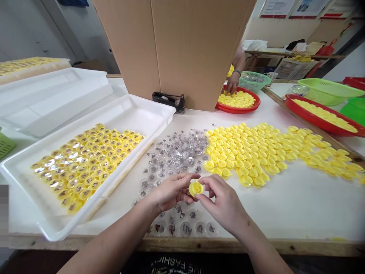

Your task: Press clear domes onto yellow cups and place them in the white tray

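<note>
A small round yellow plastic piece [195, 188] with a raised rim is held up above the table between my hands. My right hand [224, 199] pinches its right edge between thumb and fingers. On the other side, my left hand [173, 190] is closed around its left edge, thumb along the top and fingertips partly hidden behind it. Below and beyond my hands lie many clear round discs [186, 228] with small printed figures. A broad layer of similar yellow pieces [242, 148] spreads across the table to the right of the discs.
A white tray [159, 110] at left holds rows of yellow pieces with printed discs. A tall cardboard box [176, 49] and black tape dispenser [169, 99] stand behind. Beyond, a co-worker's hand [233, 82] reaches into a red tray [256, 104]. Another red tray [316, 116] sits right.
</note>
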{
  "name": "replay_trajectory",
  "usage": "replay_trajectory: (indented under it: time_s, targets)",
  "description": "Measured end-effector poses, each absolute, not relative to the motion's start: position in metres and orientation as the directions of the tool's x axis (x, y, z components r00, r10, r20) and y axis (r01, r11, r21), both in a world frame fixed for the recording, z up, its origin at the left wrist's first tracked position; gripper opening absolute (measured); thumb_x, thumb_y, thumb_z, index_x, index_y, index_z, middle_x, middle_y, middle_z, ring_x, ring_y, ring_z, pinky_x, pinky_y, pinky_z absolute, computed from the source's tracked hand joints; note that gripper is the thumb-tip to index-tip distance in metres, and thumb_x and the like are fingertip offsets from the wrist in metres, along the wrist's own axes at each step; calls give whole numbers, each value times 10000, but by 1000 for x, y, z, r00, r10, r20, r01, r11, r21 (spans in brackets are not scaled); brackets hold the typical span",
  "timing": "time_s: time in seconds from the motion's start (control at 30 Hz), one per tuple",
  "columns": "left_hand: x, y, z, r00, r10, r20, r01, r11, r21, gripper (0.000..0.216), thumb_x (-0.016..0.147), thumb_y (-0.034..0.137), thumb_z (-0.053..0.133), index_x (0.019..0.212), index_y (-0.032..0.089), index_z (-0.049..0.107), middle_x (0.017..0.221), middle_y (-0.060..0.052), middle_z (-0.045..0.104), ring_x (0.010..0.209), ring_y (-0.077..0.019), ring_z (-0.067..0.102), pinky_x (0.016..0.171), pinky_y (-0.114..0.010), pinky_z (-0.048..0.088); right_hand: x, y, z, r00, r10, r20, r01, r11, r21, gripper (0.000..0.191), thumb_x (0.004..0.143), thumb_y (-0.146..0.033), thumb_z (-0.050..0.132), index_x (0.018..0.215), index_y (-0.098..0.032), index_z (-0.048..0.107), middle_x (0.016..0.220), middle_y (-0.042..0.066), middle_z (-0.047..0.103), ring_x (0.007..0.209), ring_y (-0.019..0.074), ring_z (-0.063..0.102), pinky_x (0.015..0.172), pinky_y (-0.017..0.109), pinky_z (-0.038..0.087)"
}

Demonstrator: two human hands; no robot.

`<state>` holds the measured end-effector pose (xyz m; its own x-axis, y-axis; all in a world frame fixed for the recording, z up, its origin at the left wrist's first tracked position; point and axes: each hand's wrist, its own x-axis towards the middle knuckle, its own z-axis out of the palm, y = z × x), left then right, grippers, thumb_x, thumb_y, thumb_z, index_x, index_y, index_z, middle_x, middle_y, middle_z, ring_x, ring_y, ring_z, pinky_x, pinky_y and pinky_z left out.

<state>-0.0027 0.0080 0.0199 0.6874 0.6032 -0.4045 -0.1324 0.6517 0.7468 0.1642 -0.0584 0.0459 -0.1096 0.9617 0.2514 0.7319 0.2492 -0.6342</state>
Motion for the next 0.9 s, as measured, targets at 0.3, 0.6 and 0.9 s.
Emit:
replay_trajectory:
  time_s: [0.3,0.6,0.9]
  targets:
    - [-34,35,17,489,814,-314,-380,523,763,320,773,315,686,1040,145,640,879,-74,666,644,-123,654,527,-170,504,155,-13,16,-200,968,150,815,250,-524,202,811,-165,587,993,-224,653,796,15,557,719,163,583,644,295,489]
    - [-32,35,15,473,826,-306,-391,509,767,283,790,303,670,1021,148,620,834,-55,649,717,-159,679,585,-194,531,154,-18,3,-240,967,88,796,248,-552,169,865,-142,468,784,-197,606,837,43,565,778,184,588,683,329,489]
    - [-12,15,9,587,735,-339,-312,592,743,348,764,353,701,1028,153,594,792,-27,630,641,-117,648,558,-183,487,174,-37,50,-198,967,-161,262,-106,-959,167,850,-253,553,1016,-254,544,680,-53,597,600,114,612,549,238,510]
